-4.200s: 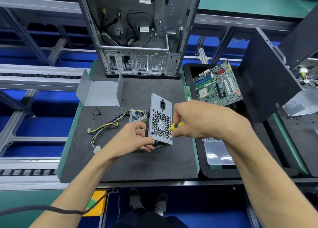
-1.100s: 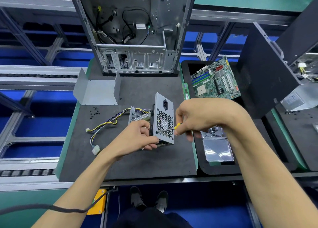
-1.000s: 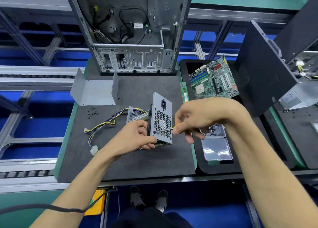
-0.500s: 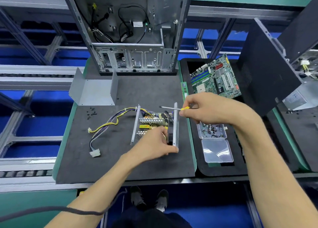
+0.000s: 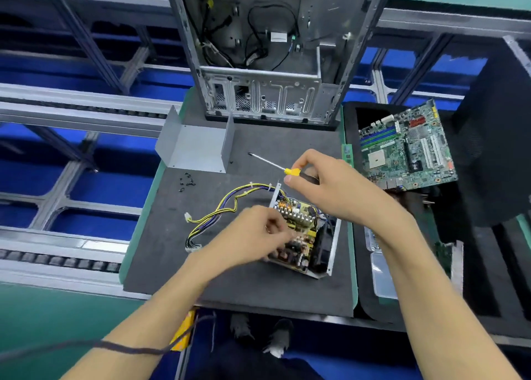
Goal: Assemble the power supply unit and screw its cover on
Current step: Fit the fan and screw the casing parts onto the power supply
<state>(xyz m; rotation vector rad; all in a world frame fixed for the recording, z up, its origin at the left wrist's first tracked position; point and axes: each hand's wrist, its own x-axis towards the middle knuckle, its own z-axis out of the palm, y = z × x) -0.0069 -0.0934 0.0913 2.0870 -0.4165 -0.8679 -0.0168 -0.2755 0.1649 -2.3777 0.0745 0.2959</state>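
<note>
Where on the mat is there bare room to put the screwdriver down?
Bare mat between the bent metal cover and the computer case, and along the near edge below the power supply unit. Crowded: loose screws and wire harness at left.

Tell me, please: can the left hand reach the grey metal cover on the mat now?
Probably yes. The left hand rests on the open power supply, and the cover lies up-left of it on the mat. Only wires and small screws lie between, low and flat.
</note>
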